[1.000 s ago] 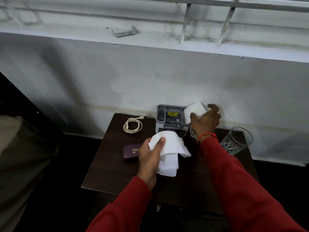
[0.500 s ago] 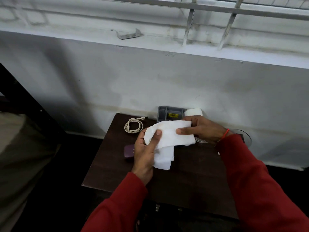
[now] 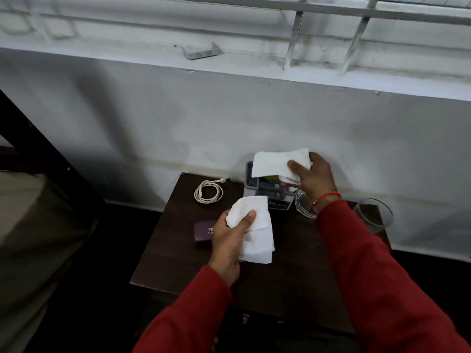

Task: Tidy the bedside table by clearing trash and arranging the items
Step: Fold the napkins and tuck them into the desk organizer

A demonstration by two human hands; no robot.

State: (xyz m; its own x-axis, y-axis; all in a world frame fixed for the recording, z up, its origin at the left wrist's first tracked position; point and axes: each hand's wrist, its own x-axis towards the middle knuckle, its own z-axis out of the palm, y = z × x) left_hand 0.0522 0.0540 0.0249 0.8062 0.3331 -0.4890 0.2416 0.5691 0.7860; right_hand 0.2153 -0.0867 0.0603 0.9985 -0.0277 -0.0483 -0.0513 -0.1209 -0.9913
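My left hand (image 3: 229, 238) grips a bunch of white tissues (image 3: 254, 233) over the middle of the dark wooden bedside table (image 3: 288, 289). Higher up, my right hand (image 3: 313, 178) pinches one more white tissue (image 3: 276, 163) above the grey organizer box (image 3: 265, 192) at the table's back edge. A purple case (image 3: 202, 231) lies flat just left of my left hand, partly hidden by it. Further back on the left lies a coiled white cable (image 3: 208, 194).
A clear glass (image 3: 373, 216) stands at the table's right edge. A small glass dish (image 3: 304, 206) sits under my right wrist. The white wall rises directly behind the table. A beige surface (image 3: 33, 238) and a dark frame fill the left side.
My right hand pulled away from the left-hand bunch and rose to the back over the organizer, holding a single tissue. My left hand stayed over the table with its tissues.
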